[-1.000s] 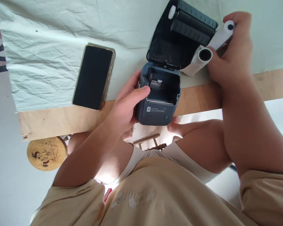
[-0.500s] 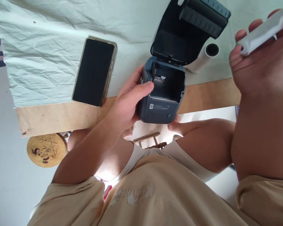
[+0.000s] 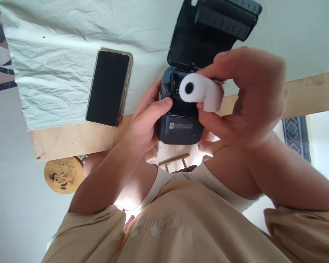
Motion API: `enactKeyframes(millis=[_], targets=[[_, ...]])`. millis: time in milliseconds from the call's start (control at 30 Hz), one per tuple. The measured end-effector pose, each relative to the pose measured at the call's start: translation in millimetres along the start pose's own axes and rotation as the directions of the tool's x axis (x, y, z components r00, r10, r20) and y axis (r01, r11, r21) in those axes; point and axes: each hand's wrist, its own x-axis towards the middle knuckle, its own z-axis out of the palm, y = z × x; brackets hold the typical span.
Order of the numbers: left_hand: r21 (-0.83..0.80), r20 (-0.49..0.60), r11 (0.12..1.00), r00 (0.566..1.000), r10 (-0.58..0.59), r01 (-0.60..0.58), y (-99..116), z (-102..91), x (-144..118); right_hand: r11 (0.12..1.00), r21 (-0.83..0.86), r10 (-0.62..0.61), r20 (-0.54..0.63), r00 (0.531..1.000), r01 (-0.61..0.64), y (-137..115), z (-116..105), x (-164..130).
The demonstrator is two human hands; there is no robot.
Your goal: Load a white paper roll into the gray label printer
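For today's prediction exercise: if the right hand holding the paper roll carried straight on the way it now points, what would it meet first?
Most likely the printer: the right hand holds the paper roll just over its open compartment, so the roll would probably reach that hollow first. Depth is unclear; the left hand steadying the printer lies close beside that line.

One head cam, looks steeply down, close over table edge [image 3: 71, 138] and own lap.
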Motion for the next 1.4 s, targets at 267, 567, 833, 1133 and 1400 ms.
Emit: enactKeyframes(millis=[267, 567, 833, 1133, 1400], targets=[[-0.060, 0.058, 0.998, 0.998, 0.038, -0.035, -6, -9.9, 3, 0.874, -0.315, -0.424, -0.116, 0.898, 0.371, 12, 8, 4], [-0.021, 0.170, 0.992, 0.978, 0.124, -0.122, -12, -20.3, 7, 0.773, -0.247, -0.621, -0.103, 0.777, 0.585, 11, 6, 0], [0.120, 0.134, 0.981, 0.982, 0.136, -0.152, -11, -22.0, 6, 0.779, -0.185, -0.613, -0.022, 0.790, 0.600, 10, 6, -10], [0.254, 0.147, 0.949, 0.977, 0.151, -0.185, -13, -27.5, 6, 0.921, -0.080, -0.385, -0.046, 0.922, 0.381, 3, 3, -16], [0.340, 0.112, 0.927, 0.986, 0.125, -0.156, -9, -22.7, 6, 0.929, -0.018, -0.362, -0.238, 0.901, 0.369, 16, 4, -10]])
